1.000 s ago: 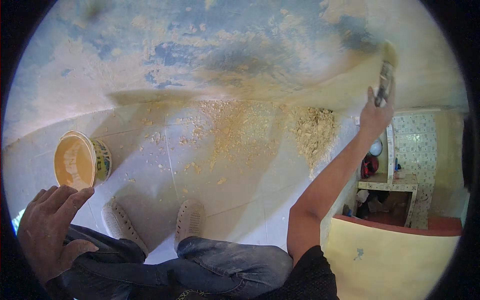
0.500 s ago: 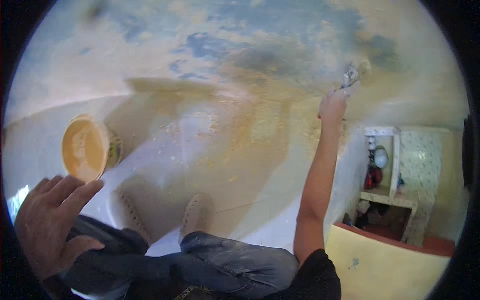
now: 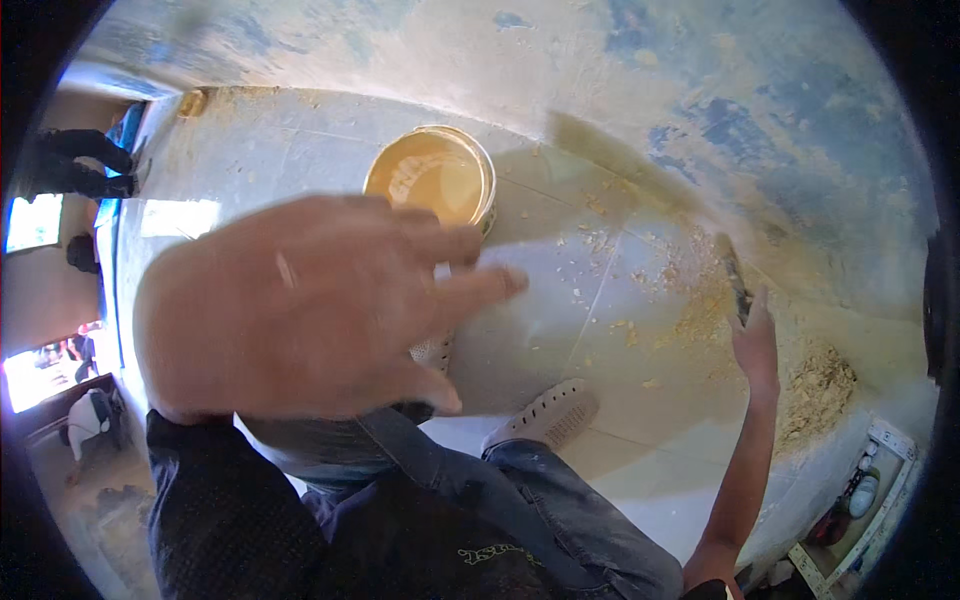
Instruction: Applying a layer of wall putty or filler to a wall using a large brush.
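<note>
My left hand (image 3: 320, 300) hovers large in the middle left, slightly blurred. Its fingers are stretched out and hold nothing. Just beyond it stands a round bucket (image 3: 487, 180) with pale orange-yellow liquid inside; the fingers overlap its near side in the picture. At the right, my right hand (image 3: 756, 335) is closed around a slim hand tool (image 3: 737, 278) with a dark middle and a tan tip; its exact kind is unclear. The tool lies in front of the foot of a wall (image 3: 690, 90) with patchy blue and cream paint.
Scattered flakes (image 3: 655, 275) lie on the tiled floor, and a heap of tan debris (image 3: 818, 395) sits beside the right wall. My shoe (image 3: 545, 415) is below the bucket. A shelf unit (image 3: 890, 440) stands lower right. At the far left a person's legs (image 3: 85, 165) show.
The view has swung left, bringing the far-left room into sight. My right hand has lowered the tool from the wall toward its foot. My left hand has come forward and right.
</note>
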Tool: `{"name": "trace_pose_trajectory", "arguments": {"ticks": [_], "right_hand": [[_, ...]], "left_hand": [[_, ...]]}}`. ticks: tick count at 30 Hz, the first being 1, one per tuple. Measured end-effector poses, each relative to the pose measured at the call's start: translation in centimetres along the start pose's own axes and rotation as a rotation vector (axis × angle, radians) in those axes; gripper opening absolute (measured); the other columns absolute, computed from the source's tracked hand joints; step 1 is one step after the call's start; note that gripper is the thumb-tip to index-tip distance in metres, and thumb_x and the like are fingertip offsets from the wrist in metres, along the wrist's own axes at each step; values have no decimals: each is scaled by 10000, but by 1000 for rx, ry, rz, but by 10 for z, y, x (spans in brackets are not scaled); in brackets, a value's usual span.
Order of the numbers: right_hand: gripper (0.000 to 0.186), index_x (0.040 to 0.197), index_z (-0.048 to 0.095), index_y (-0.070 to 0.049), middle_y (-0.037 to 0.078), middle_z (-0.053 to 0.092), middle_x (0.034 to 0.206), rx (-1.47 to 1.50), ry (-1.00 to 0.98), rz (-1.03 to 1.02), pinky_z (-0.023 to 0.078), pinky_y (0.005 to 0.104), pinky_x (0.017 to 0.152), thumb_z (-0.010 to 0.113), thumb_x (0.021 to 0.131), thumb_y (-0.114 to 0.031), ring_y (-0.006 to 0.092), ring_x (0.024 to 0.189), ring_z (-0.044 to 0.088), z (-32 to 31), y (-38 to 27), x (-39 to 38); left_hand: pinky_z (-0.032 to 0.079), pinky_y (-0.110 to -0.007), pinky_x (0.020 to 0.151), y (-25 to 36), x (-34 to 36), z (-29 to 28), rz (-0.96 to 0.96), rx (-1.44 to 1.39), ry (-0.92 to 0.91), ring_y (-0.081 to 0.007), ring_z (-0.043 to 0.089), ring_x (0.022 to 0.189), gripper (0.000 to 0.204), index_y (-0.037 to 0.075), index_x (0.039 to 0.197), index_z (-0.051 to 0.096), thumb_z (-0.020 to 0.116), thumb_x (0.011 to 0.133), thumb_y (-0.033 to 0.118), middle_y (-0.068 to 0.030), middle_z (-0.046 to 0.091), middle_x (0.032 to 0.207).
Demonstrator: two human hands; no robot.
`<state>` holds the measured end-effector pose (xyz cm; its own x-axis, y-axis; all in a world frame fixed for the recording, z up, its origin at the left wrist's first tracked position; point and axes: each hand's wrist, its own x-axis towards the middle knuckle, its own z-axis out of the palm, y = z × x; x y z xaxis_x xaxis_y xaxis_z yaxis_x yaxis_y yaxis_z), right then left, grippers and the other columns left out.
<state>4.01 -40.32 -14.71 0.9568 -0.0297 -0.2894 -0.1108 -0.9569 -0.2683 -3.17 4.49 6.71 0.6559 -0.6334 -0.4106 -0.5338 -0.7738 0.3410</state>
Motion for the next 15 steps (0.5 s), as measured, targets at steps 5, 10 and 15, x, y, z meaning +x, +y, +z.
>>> {"name": "trace_pose_trajectory", "arguments": {"ticks": [5, 10, 15], "right_hand": [[441, 1209, 418, -12, 267, 613, 1035, 110, -117, -371, 463, 466, 824, 638, 854, -152, 439, 1015, 585, -19, -107, -9], [407, 1136, 483, -53, 227, 621, 965, 80, -107, -548, 458, 466, 798, 683, 797, -155, 421, 953, 587, -40, -156, -8], [337, 1043, 559, -52, 186, 616, 806, -220, -113, -706, 456, 512, 733, 703, 764, -176, 411, 822, 601, -10, -139, 13]], "left_hand": [[462, -362, 892, -52, -6, -27, -159, -127, 247, -228, 598, 1018, 706, 67, 1390, 457, 653, 834, 455, -109, 617, 1151], [469, -392, 954, -144, -17, 8, -219, -510, 447, -256, 576, 1106, 569, 90, 1386, 457, 565, 940, 427, -171, 593, 1214], [464, -393, 957, -196, -21, 90, -619, -639, 332, -272, 549, 1154, 581, 76, 1416, 409, 497, 973, 441, -172, 549, 1292]]}}
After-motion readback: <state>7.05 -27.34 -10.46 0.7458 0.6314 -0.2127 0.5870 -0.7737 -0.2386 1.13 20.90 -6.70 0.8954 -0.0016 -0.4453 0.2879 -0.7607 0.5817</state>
